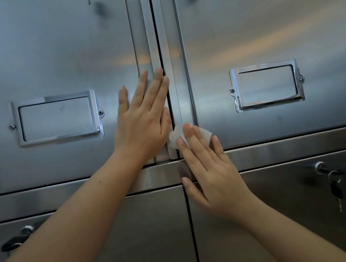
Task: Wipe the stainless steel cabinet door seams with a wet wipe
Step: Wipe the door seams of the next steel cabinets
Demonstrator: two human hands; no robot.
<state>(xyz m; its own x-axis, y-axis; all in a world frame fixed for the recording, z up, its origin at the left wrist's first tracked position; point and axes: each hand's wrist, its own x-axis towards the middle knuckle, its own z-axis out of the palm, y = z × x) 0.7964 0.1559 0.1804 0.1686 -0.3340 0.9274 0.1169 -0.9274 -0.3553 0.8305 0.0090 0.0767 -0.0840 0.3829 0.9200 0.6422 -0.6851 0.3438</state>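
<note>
Two stainless steel upper cabinet doors meet at a dark vertical seam (pixel 161 48) in the middle of the view. My left hand (pixel 143 116) lies flat on the left door (pixel 57 57), fingers straight, fingertips at the seam's edge. My right hand (pixel 208 167) presses a white wet wipe (pixel 175 135) with straight fingers against the seam near the bottom of the right door (pixel 263 29). The wipe is partly hidden under my fingers.
Each upper door carries a chrome label holder, one at the left (pixel 57 119) and one at the right (pixel 266 85). A horizontal rail (pixel 285 152) separates the upper doors from lower doors. Keys hang in a lock (pixel 333 179) at the lower right; another lock (pixel 26 230) sits lower left.
</note>
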